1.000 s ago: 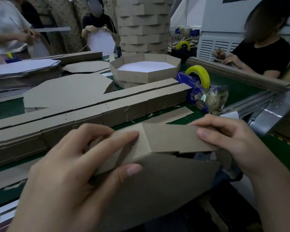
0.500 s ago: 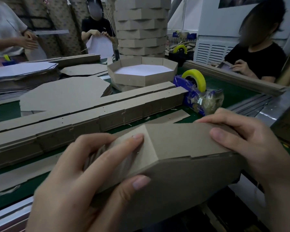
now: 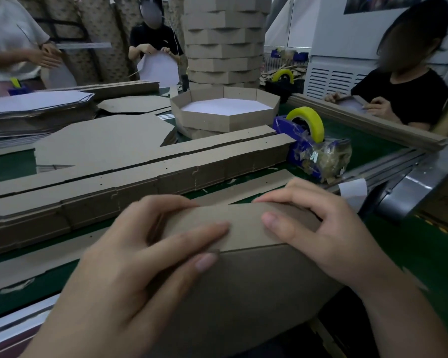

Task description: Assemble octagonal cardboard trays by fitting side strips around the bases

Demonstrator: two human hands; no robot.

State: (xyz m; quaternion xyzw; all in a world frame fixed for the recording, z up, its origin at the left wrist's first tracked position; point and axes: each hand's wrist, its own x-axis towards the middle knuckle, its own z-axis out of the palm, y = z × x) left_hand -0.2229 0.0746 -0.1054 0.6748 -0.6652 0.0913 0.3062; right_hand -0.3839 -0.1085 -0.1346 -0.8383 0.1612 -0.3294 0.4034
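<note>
Closing in from left and right, the left hand [image 3: 130, 267] and right hand [image 3: 329, 236] now clamp the side strip [image 3: 246, 229] onto the base [image 3: 256, 293]; another panel looks seated.

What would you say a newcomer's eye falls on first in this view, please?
In the foreground, the left hand and right hand hold a side strip against a cardboard base. Behind them, mid-table, sits a finished tray with a white floor, a tall tray stack behind it and a yellow tape roll at its right.
</note>
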